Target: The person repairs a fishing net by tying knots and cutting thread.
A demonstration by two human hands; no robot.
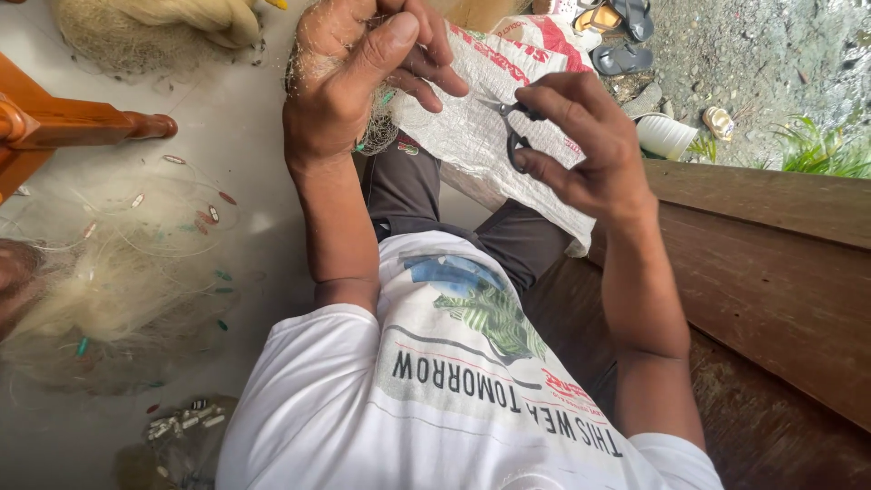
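Trimming fishing net (pixel 376 127) pinched in the closed left hand (pixel 349 77).
Right hand (pixel 581 145), fingers closed through small scissors (pixel 515 127), points blades toward that grip; white sack (pixel 481 136) lies beneath.

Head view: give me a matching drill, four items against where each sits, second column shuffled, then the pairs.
Items
1. scissors
2. bunched fishing net
3. white woven sack
4. white cup

Places
A. on the ground beside the wooden bench
B. across the person's lap
C. in the right hand
D. gripped in the left hand

Pairs: 1-C, 2-D, 3-B, 4-A
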